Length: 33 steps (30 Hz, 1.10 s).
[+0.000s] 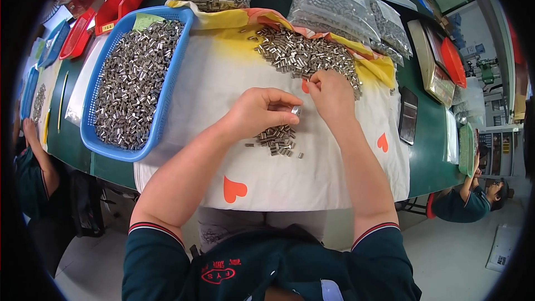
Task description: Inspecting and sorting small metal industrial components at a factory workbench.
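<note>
- Evidently busy at the middle of the cloth: the left hand (262, 112), its grip closed on a silvery metal piece (296, 110) between thumb and fingers
- Right hand (333, 97) just beyond it, to the right, fingertips bunched near the near edge of a wide heap of small metal tubes (306, 53); from where I stand, cannot tell whether that grip has a tube in it
- Smaller pile of tubes (277, 140) on the cloth, just nearer the person than the left hand, a few strays beside it
- White cloth (301, 184) with red hearts, yellow at its far edge, spread over the green worktop (429, 156)
- Blue basket (125, 155) at left, well filled with similar tubes
- Clear bags (329, 0) of metal parts past the cloth; dark phone (408, 116) off its right edge
</note>
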Each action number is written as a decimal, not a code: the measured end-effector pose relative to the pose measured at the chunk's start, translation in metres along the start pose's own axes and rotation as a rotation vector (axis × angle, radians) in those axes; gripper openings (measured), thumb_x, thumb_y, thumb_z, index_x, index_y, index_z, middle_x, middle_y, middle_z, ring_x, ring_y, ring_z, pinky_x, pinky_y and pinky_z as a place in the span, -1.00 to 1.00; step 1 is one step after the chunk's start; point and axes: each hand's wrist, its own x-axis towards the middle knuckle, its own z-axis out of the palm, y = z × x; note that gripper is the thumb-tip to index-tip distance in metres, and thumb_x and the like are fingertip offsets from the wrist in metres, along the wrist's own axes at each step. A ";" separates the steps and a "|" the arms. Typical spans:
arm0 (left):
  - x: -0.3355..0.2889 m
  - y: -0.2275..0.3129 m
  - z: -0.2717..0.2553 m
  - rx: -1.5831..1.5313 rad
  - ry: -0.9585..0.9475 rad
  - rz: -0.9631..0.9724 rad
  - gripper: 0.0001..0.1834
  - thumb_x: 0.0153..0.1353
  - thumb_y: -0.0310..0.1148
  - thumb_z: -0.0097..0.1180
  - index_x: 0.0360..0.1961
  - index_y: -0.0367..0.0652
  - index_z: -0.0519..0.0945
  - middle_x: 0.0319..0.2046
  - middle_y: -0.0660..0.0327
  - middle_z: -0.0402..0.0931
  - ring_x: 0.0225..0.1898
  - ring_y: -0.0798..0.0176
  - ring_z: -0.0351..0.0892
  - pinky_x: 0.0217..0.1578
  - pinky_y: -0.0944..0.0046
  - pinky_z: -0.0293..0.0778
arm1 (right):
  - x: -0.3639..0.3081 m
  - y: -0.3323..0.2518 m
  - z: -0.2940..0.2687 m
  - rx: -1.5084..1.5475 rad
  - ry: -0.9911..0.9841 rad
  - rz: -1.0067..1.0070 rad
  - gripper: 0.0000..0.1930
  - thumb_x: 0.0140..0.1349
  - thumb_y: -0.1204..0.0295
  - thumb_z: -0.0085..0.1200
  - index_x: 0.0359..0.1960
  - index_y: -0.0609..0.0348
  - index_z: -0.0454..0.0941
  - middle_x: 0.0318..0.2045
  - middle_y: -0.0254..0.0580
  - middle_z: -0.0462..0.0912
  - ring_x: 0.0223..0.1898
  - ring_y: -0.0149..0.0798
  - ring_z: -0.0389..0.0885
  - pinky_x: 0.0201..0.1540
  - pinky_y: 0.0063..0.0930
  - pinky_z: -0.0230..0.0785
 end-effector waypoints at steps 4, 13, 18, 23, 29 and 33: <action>0.000 0.000 0.000 0.040 0.001 0.021 -0.69 0.00 -0.58 0.14 -0.16 -0.32 0.50 -0.43 0.32 0.48 -0.40 0.52 0.45 -0.32 0.52 0.42 | 0.001 0.000 0.000 0.020 -0.028 0.023 -0.90 -0.04 0.42 0.06 -0.53 0.19 0.52 -0.54 -0.15 0.52 -0.43 -0.13 0.49 -0.35 -0.30 0.33; 0.003 -0.003 -0.002 -0.125 0.055 0.023 -0.66 0.00 -0.55 0.16 -0.13 -0.33 0.48 -0.37 0.28 0.51 -0.36 0.50 0.47 -0.31 0.50 0.43 | -0.019 -0.014 -0.015 0.349 -0.010 0.121 -0.94 -0.03 0.50 0.06 -0.50 0.21 0.50 -0.54 -0.26 0.52 -0.46 -0.36 0.48 -0.36 -0.52 0.31; -0.001 0.003 -0.002 -0.132 0.082 0.033 -0.65 0.00 -0.55 0.15 -0.12 -0.33 0.47 -0.34 0.26 0.52 -0.34 0.50 0.48 -0.28 0.50 0.43 | -0.040 -0.021 -0.025 0.911 -0.126 0.107 -0.95 -0.05 0.54 0.06 -0.50 0.21 0.49 -0.51 -0.23 0.54 -0.51 -0.40 0.48 -0.38 -0.59 0.33; 0.001 -0.002 -0.004 -0.115 0.051 0.018 -0.67 -0.01 -0.55 0.16 -0.14 -0.30 0.50 -0.35 0.26 0.54 -0.33 0.49 0.49 -0.28 0.49 0.43 | -0.043 -0.029 -0.032 0.677 -0.097 -0.010 -0.92 -0.11 0.56 0.09 -0.53 0.21 0.46 -0.56 -0.24 0.51 -0.48 -0.32 0.48 -0.37 -0.51 0.34; -0.001 -0.001 -0.001 -0.010 0.117 0.023 -0.68 -0.02 -0.52 0.20 -0.18 -0.30 0.53 -0.41 0.27 0.55 -0.38 0.51 0.48 -0.32 0.51 0.43 | -0.045 -0.037 -0.020 0.245 0.160 -0.286 -0.91 -0.12 0.56 0.10 -0.52 0.22 0.47 -0.54 -0.19 0.52 -0.45 -0.21 0.49 -0.36 -0.45 0.34; -0.001 0.000 -0.002 -0.014 0.098 0.020 -0.68 -0.03 -0.51 0.20 -0.18 -0.31 0.53 -0.42 0.27 0.55 -0.40 0.51 0.48 -0.33 0.50 0.43 | -0.044 -0.030 -0.029 0.608 -0.020 -0.079 -0.91 -0.08 0.56 0.09 -0.48 0.22 0.49 -0.53 -0.21 0.54 -0.47 -0.28 0.50 -0.38 -0.48 0.35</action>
